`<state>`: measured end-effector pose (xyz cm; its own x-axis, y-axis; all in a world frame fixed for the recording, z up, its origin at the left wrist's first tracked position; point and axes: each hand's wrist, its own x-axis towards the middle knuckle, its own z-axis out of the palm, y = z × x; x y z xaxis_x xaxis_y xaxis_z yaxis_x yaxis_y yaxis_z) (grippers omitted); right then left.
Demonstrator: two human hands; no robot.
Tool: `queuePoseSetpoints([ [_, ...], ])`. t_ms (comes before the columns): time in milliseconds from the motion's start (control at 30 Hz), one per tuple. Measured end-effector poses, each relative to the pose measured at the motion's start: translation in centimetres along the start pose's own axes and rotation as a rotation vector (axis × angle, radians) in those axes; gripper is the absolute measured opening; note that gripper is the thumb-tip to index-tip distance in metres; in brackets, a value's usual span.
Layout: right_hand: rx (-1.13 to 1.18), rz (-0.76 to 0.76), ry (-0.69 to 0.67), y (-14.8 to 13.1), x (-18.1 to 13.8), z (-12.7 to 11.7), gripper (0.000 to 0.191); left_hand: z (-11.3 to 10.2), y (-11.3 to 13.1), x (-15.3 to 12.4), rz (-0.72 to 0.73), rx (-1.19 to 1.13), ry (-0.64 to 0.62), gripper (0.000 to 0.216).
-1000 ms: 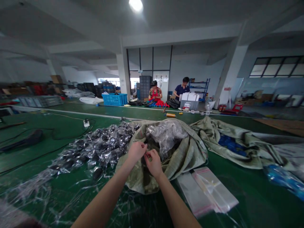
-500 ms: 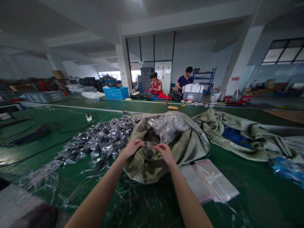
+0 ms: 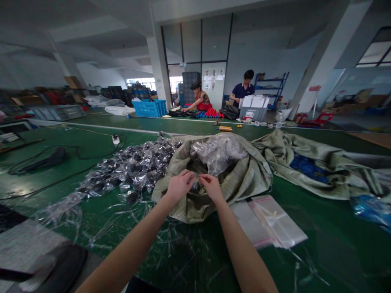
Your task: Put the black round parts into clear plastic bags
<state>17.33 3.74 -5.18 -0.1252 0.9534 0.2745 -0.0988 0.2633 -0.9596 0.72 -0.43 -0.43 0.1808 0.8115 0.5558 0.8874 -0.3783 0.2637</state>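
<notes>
My left hand (image 3: 181, 184) and my right hand (image 3: 210, 186) are close together over the mouth of an olive woven sack (image 3: 195, 209). Both are closed in a pinch on the top of a small clear plastic bag (image 3: 196, 181), one at each side. Inside it, a dark round object (image 3: 195, 187) hangs between my hands; its exact kind cannot be made out. Crumpled clear plastic (image 3: 218, 152) bulges from the sack behind my fingers. To the left lies a heap of dark round pieces in clear bags (image 3: 137, 165).
Flat clear bags in a stack (image 3: 275, 224) lie right of the sack. Another woven sack (image 3: 332, 179) holds blue items (image 3: 308, 167). A black cable and a white socket (image 3: 115, 139) lie on the green table (image 3: 76, 140). Two people work across the table beside a blue crate (image 3: 149, 108).
My hands have drawn closer together, and the left has turned inward over the bag's top. The view has tilted down slightly. One person across the table now leans with an arm outstretched.
</notes>
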Motion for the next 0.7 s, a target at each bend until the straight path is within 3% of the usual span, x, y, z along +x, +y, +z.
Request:
queuePoseSetpoints([
  [133,-0.116,-0.105,-0.03,-1.0,-0.4,0.4,0.019,-0.1,1.8,0.0,0.052,0.168,-0.097,0.034],
  [333,-0.261,-0.204,-0.051,-2.3,-1.0,0.8,0.019,-0.6,1.8,0.4,0.063,0.241,-0.154,0.033],
  [567,-0.363,-0.267,-0.033,-3.0,-1.4,1.1,0.018,-0.2,1.2,0.4,0.067,0.197,-0.098,0.021],
  [700,-0.438,-0.262,-0.035,-3.1,-1.4,1.3,0.017,0.2,0.9,1.0,-0.04,0.023,0.016,0.014],
])
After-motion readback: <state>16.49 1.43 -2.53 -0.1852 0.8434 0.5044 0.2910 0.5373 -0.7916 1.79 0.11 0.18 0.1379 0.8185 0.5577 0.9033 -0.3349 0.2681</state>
